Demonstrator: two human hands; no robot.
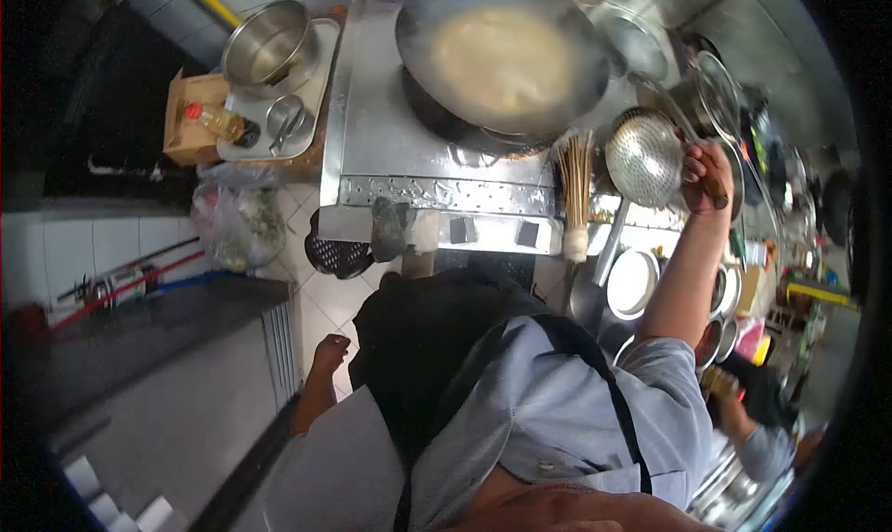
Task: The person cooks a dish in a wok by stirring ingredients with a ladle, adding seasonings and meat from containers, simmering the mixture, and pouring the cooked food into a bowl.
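Note:
My right hand (708,177) is closed around the wooden-ended handle of a metal ladle (636,49), whose bowl is beside the wok's right rim. A large wok (595,72) on the stove holds a pale, steaming liquid. Just left of that hand lies a perforated strainer (643,160). My left hand (332,354) hangs low at my side, away from the stove, its fingers curled and nothing seen in them. A bamboo brush (575,197) stands at the stove's front edge, below the wok.
On the left, a tray (325,67) carries a metal pot (269,44) and a small cup, near a bottle (218,123). Plastic bags (240,221) hang below. A counter (177,365) is at lower left. Another person's arm (739,420) shows at lower right.

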